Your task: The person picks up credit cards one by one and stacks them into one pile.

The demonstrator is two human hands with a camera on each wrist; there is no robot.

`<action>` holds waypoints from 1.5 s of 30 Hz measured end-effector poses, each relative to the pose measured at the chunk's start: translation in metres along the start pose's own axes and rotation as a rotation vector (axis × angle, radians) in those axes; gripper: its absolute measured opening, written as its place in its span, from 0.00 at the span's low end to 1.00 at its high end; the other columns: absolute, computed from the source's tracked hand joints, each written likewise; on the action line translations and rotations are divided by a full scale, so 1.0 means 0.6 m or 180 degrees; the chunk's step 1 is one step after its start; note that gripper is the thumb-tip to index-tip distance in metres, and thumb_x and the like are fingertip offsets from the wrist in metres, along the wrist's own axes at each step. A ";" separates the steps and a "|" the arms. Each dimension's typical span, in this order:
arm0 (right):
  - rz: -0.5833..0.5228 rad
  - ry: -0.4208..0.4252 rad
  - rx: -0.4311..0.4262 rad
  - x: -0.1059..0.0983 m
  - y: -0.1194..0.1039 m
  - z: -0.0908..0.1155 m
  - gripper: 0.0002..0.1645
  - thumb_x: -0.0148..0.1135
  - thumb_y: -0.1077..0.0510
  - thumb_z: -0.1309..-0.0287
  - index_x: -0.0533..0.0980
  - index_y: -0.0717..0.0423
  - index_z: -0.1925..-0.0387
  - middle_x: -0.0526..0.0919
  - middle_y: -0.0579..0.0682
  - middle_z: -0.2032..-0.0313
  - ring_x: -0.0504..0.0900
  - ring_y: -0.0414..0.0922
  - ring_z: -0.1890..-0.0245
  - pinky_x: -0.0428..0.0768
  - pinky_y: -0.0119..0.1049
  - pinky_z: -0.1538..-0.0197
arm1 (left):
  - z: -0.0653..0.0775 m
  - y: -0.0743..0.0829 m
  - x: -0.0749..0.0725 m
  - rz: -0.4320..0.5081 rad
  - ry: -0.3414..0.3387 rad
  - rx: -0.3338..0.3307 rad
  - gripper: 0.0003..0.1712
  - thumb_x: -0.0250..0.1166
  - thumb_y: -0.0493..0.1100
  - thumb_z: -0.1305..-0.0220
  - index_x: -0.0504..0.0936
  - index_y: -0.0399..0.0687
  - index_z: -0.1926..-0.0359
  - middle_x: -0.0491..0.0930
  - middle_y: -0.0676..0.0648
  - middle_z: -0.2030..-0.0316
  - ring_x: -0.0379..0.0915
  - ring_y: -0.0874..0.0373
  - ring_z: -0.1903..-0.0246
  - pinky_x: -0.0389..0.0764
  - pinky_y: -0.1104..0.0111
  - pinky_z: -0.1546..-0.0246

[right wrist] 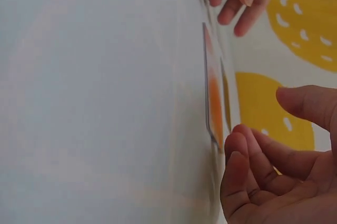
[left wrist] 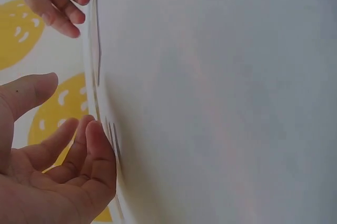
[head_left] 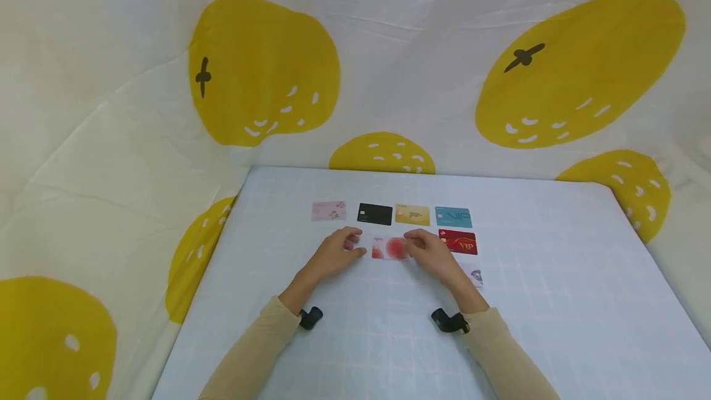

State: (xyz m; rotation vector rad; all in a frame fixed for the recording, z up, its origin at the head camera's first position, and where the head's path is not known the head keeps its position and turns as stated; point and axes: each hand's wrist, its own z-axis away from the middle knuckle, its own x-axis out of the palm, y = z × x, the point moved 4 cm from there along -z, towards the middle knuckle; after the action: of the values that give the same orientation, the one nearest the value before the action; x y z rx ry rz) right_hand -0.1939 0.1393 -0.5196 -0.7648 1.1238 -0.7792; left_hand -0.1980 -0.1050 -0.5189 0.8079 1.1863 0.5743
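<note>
A white card with pink-red circles lies on the table between the two hands. My left hand is just left of it, thumb apart from the bent fingers and nothing held. On the card's other side, my right hand has its fingertips right at the right edge. In the right wrist view the thumb stands well away from the loosely bent fingers, and the card shows nearly edge-on. A red VIP card lies beyond the right hand, and a whitish card is partly covered by that forearm.
Behind the hands runs a row of cards: pale pink, black, gold and teal. They lie on a pale-cloth table. A white curtain with yellow fruit shapes hangs at the back and left.
</note>
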 end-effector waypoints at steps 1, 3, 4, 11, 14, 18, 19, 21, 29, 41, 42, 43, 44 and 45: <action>0.0015 -0.0008 -0.0030 0.001 -0.004 -0.002 0.23 0.64 0.49 0.34 0.77 0.53 0.42 0.81 0.51 0.49 0.79 0.50 0.51 0.82 0.44 0.51 | 0.001 -0.003 -0.006 0.0008 0.0048 -0.0004 0.26 0.69 0.48 0.35 0.77 0.49 0.39 0.80 0.50 0.51 0.76 0.55 0.53 0.78 0.58 0.51; 0.0028 -0.0026 -0.0084 0.003 -0.012 -0.009 0.23 0.64 0.48 0.34 0.77 0.53 0.42 0.81 0.52 0.49 0.79 0.50 0.51 0.82 0.43 0.51 | 0.002 -0.010 -0.019 0.0030 0.0141 -0.0036 0.25 0.70 0.48 0.36 0.78 0.48 0.39 0.80 0.50 0.52 0.76 0.56 0.53 0.78 0.58 0.50; 0.0028 -0.0038 -0.0117 0.005 -0.016 -0.012 0.23 0.64 0.49 0.34 0.77 0.54 0.42 0.81 0.52 0.50 0.79 0.51 0.51 0.82 0.42 0.52 | 0.002 -0.013 -0.025 0.0033 0.0187 -0.0034 0.25 0.70 0.47 0.36 0.78 0.48 0.40 0.80 0.50 0.52 0.77 0.55 0.53 0.78 0.58 0.50; 0.0087 -0.0133 -0.0379 0.025 -0.051 -0.040 0.24 0.65 0.49 0.34 0.76 0.54 0.41 0.80 0.50 0.53 0.79 0.50 0.52 0.82 0.39 0.54 | 0.006 -0.039 -0.075 0.0087 0.0443 -0.0127 0.26 0.70 0.46 0.36 0.78 0.44 0.39 0.81 0.47 0.51 0.77 0.52 0.51 0.78 0.55 0.50; 0.0125 -0.0170 -0.0565 0.036 -0.069 -0.052 0.23 0.65 0.50 0.33 0.76 0.57 0.42 0.80 0.50 0.55 0.79 0.49 0.54 0.81 0.41 0.51 | 0.008 -0.049 -0.093 0.0079 0.0528 -0.0180 0.26 0.69 0.46 0.36 0.77 0.44 0.38 0.80 0.46 0.51 0.77 0.51 0.51 0.77 0.54 0.50; 0.0138 -0.0212 -0.0823 0.053 -0.094 -0.071 0.21 0.65 0.53 0.34 0.76 0.60 0.44 0.81 0.49 0.59 0.81 0.48 0.58 0.81 0.40 0.52 | 0.008 -0.062 -0.113 0.0082 0.0615 -0.0232 0.26 0.69 0.45 0.36 0.77 0.43 0.39 0.80 0.44 0.50 0.77 0.50 0.50 0.76 0.54 0.49; 0.0126 -0.0221 -0.0884 0.058 -0.099 -0.076 0.21 0.65 0.54 0.34 0.76 0.60 0.44 0.81 0.50 0.59 0.81 0.47 0.59 0.81 0.39 0.54 | 0.007 -0.064 -0.116 0.0079 0.0632 -0.0243 0.26 0.69 0.45 0.36 0.77 0.43 0.39 0.80 0.43 0.50 0.77 0.50 0.51 0.76 0.55 0.48; 0.0130 -0.0228 -0.0975 0.066 -0.107 -0.086 0.20 0.65 0.55 0.34 0.76 0.61 0.45 0.81 0.50 0.61 0.81 0.47 0.61 0.81 0.37 0.58 | 0.006 -0.070 -0.122 0.0080 0.0645 -0.0246 0.26 0.69 0.45 0.36 0.77 0.42 0.39 0.80 0.42 0.50 0.77 0.49 0.51 0.76 0.54 0.48; 0.0275 -0.0179 -0.1196 0.098 -0.134 -0.119 0.22 0.64 0.58 0.34 0.74 0.65 0.43 0.81 0.52 0.59 0.78 0.49 0.58 0.78 0.40 0.52 | -0.011 -0.094 -0.146 -0.0061 0.0709 -0.0244 0.24 0.67 0.44 0.34 0.77 0.39 0.39 0.80 0.40 0.50 0.76 0.47 0.50 0.76 0.53 0.48; 0.0452 -0.0269 -0.1125 0.139 -0.144 -0.186 0.22 0.65 0.59 0.35 0.73 0.63 0.42 0.80 0.55 0.58 0.78 0.49 0.59 0.79 0.40 0.55 | -0.058 -0.113 -0.173 -0.0168 0.0651 -0.0232 0.25 0.65 0.43 0.33 0.75 0.38 0.38 0.79 0.37 0.48 0.76 0.44 0.48 0.75 0.52 0.46; 0.0460 -0.0275 -0.1114 0.141 -0.145 -0.188 0.22 0.65 0.59 0.35 0.73 0.64 0.42 0.80 0.55 0.58 0.78 0.50 0.59 0.80 0.40 0.55 | -0.060 -0.113 -0.174 -0.0164 0.0624 -0.0244 0.26 0.65 0.43 0.33 0.74 0.38 0.37 0.79 0.37 0.47 0.76 0.44 0.47 0.75 0.51 0.45; 0.0453 -0.0281 -0.1109 0.144 -0.147 -0.190 0.23 0.65 0.60 0.36 0.73 0.64 0.42 0.80 0.56 0.58 0.78 0.50 0.59 0.80 0.41 0.55 | -0.063 -0.113 -0.175 -0.0165 0.0592 -0.0256 0.26 0.66 0.43 0.33 0.74 0.38 0.37 0.79 0.36 0.47 0.76 0.43 0.47 0.74 0.51 0.45; 0.0470 -0.0278 -0.1100 0.146 -0.149 -0.191 0.23 0.66 0.60 0.36 0.73 0.64 0.42 0.80 0.56 0.58 0.78 0.51 0.59 0.80 0.42 0.54 | -0.065 -0.114 -0.176 -0.0187 0.0559 -0.0277 0.27 0.66 0.43 0.33 0.74 0.39 0.36 0.79 0.37 0.47 0.76 0.43 0.47 0.74 0.51 0.45; 0.0504 -0.0277 -0.1092 0.147 -0.149 -0.192 0.24 0.66 0.60 0.36 0.73 0.64 0.42 0.80 0.56 0.59 0.78 0.51 0.60 0.80 0.43 0.54 | -0.067 -0.114 -0.177 -0.0203 0.0525 -0.0300 0.27 0.66 0.44 0.33 0.73 0.40 0.36 0.79 0.37 0.47 0.75 0.43 0.47 0.74 0.51 0.45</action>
State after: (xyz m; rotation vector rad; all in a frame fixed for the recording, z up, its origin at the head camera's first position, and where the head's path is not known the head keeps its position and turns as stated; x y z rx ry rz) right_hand -0.2964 0.0030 -0.5150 -0.9724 1.2385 -0.4199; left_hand -0.2685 -0.2173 -0.5189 0.6500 1.3210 0.6489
